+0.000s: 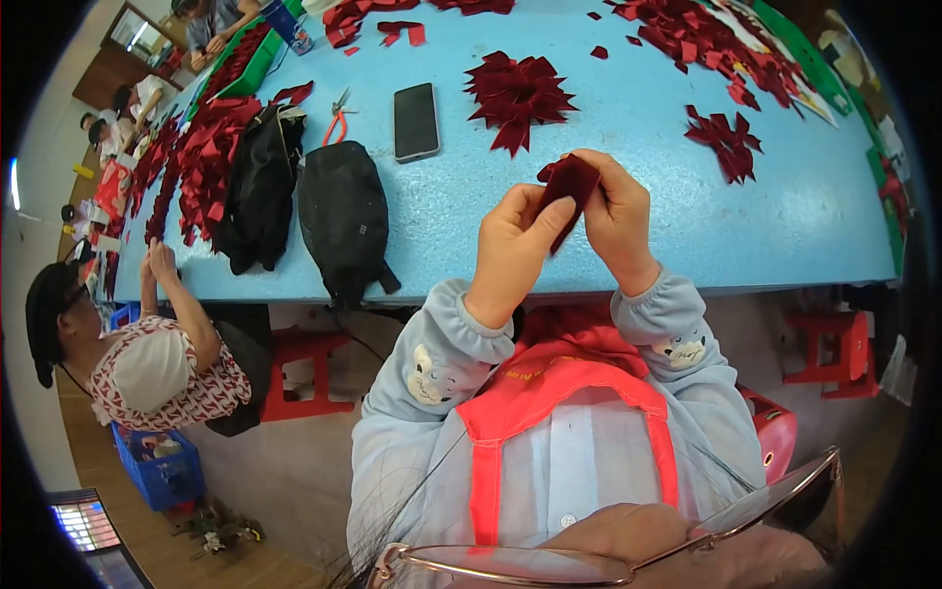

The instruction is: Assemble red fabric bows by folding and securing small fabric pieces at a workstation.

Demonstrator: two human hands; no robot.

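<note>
Red fabric piece (569, 187) | pinched by both hands: left (515, 245), right (618, 221) | apparently folded | above blue table (638, 118)

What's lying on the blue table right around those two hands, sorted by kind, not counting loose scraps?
Dark red fabric flowers: 2
Black bags: 2
Black phone: 1
Orange-handled snips: 1
Folded red piece held in both hands: 1
Total: 7

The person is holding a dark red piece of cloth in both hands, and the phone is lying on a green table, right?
Not quite. The table is light blue, not green, as the head view shows. Both hands, left and right, do hold the dark red cloth piece, and the phone lies on the table.
</note>
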